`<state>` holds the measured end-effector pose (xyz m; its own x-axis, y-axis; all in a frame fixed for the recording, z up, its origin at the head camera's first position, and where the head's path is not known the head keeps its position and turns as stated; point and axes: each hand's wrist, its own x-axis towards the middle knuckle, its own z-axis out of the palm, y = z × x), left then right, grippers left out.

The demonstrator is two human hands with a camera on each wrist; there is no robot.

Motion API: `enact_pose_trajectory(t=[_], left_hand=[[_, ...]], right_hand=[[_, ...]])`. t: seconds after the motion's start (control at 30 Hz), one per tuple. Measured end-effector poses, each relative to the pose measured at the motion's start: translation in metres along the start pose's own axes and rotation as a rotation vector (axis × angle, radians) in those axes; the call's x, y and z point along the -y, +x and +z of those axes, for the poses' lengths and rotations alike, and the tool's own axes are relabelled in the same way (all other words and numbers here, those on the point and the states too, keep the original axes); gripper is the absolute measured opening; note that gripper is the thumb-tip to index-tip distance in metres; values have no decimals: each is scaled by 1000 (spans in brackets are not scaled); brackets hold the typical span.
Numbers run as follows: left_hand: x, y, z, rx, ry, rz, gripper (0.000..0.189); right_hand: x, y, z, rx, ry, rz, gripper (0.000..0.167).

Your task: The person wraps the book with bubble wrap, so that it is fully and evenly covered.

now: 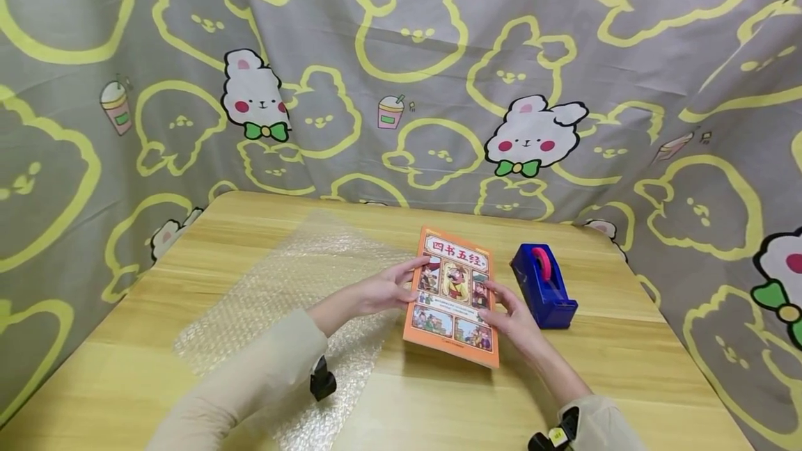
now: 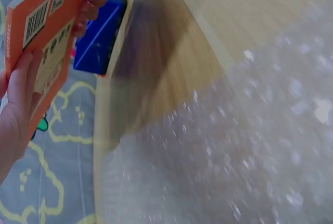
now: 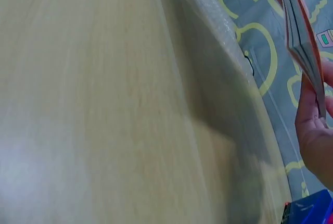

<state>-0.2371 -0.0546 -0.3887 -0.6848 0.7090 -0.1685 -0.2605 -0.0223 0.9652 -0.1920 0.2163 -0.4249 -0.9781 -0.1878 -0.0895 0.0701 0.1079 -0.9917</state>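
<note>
Both hands hold up an orange paperback book [image 1: 456, 285], its illustrated front cover with red Chinese title showing in the head view. My left hand [image 1: 382, 289] grips its left edge, thumb on the front and fingers spread behind on the back cover. Along the right edge my right hand [image 1: 514, 315] pinches the book. In the left wrist view the back cover of the book [image 2: 49, 36] shows a barcode and a QR code. The right wrist view catches the book [image 3: 302, 41] edge-on, its pages slightly parted, above the table.
A sheet of clear bubble wrap [image 1: 282, 298] lies flat on the wooden table [image 1: 626, 360], left of the book and under the left forearm. To the right stands a blue tape dispenser [image 1: 544, 291] with a red core. Patterned grey cloth [image 1: 426, 152] hangs behind and beside the table.
</note>
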Motion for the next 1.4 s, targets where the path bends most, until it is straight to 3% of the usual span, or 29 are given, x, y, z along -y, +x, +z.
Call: enact_pose_trajectory(t=[0.4,0.67,0.9,1.2,1.4], left_hand=[[1,-37,-25,29,24,7,80],[3,-59,-40,35,26,37,88],[5,-84,-53,1,91,36,92],[11,-106,-71,-22,111,9,94],[14,-117,-82,-47,175,-13,95]], right_hand=[[9,15,24,157,68,-29,66],[11,25,43,227,49,-57,65],[12,34,64,294,54,-61,66],[9,43,85,375,4,-102,64],[6,49,98,406,-10,-95,67]])
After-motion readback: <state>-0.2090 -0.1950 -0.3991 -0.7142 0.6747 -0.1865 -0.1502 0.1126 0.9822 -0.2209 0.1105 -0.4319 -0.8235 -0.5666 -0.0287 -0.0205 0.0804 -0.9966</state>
